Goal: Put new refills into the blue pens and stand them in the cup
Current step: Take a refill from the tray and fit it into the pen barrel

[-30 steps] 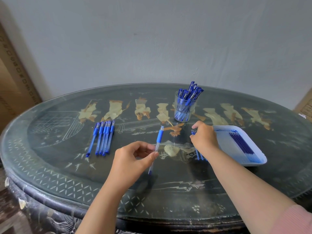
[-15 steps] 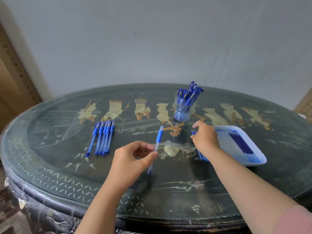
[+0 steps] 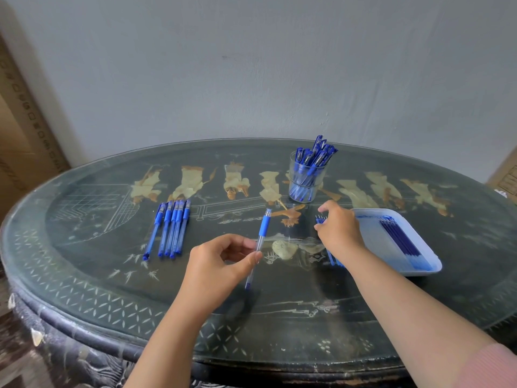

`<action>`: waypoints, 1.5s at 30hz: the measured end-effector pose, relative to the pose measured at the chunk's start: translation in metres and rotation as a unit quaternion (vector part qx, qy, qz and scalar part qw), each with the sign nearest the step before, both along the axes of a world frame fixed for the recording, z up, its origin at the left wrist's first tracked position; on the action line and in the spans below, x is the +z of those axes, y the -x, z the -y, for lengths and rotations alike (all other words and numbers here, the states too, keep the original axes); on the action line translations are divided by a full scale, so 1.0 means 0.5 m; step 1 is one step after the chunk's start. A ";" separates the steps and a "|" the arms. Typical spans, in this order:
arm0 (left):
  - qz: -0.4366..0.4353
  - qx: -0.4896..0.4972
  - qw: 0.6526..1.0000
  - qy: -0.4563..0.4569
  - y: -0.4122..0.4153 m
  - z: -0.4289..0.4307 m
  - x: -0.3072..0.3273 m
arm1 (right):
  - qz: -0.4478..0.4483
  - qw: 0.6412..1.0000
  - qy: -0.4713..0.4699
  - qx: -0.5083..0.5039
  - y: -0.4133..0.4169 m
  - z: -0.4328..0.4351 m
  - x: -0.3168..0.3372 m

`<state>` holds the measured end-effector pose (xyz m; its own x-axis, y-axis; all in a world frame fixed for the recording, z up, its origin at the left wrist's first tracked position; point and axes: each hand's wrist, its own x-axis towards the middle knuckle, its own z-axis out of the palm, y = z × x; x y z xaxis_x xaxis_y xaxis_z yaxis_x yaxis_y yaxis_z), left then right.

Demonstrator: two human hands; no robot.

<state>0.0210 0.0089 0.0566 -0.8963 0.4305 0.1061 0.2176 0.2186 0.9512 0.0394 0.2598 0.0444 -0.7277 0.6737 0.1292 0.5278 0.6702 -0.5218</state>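
Refill step: left hand (image 3: 221,259) pinches pen (image 3: 264,226), right hand (image 3: 340,229) curled over refills (image 3: 321,219) beneath it, grip unclear; next likely thread one in.

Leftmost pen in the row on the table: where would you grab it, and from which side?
I'd pinch the leftmost pen near its near end, from above and the left: it lies flat, and that end splays away from the other pens, leaving finger room.

Cup (image 3: 307,179) behind tray (image 3: 372,236); loose pens (image 3: 171,228) lie far left.
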 end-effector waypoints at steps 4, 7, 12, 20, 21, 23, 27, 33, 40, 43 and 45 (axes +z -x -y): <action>-0.003 0.000 1.000 0.004 0.001 0.000 0.000 | -0.002 1.000 -0.006 0.003 -0.001 0.000 -0.001; -0.003 -0.001 1.000 0.004 0.000 0.000 0.000 | -0.006 1.000 -0.009 0.004 0.000 0.001 -0.002; -0.006 0.006 1.000 0.003 -0.001 0.004 -0.002 | -0.049 0.999 0.000 0.006 -0.012 -0.010 0.006; -0.035 0.018 0.999 -0.026 -0.014 -0.017 -0.009 | -0.006 0.991 -0.089 -0.102 -0.134 -0.119 0.023; -0.039 0.021 0.999 -0.031 -0.018 -0.021 -0.010 | 0.020 0.989 -0.089 -0.115 -0.144 -0.130 0.021; -0.043 0.027 0.998 -0.041 -0.024 -0.030 -0.011 | 0.075 0.984 -0.089 -0.133 -0.157 -0.146 0.016; -0.051 0.031 0.997 -0.047 -0.030 -0.039 -0.016 | 0.137 0.976 -0.100 -0.138 -0.165 -0.156 0.012; -0.059 0.031 0.997 -0.043 -0.032 -0.041 -0.022 | 0.133 0.977 -0.087 -0.141 -0.159 -0.168 0.007; -0.060 0.019 0.997 -0.039 -0.032 -0.041 -0.020 | 0.151 0.977 -0.074 -0.131 -0.148 -0.172 0.013; -0.058 0.013 0.998 -0.034 -0.032 -0.040 -0.020 | 0.156 0.977 -0.076 -0.122 -0.144 -0.169 0.013; -0.061 0.013 0.998 -0.032 -0.031 -0.040 -0.020 | 0.138 0.980 -0.073 -0.121 -0.144 -0.165 0.020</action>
<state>0.0367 0.0288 0.0466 -0.8859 0.3968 0.2405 0.3270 0.1662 0.9303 0.1111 0.3424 0.0543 -0.5691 0.8202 0.0575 0.7884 0.5642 -0.2450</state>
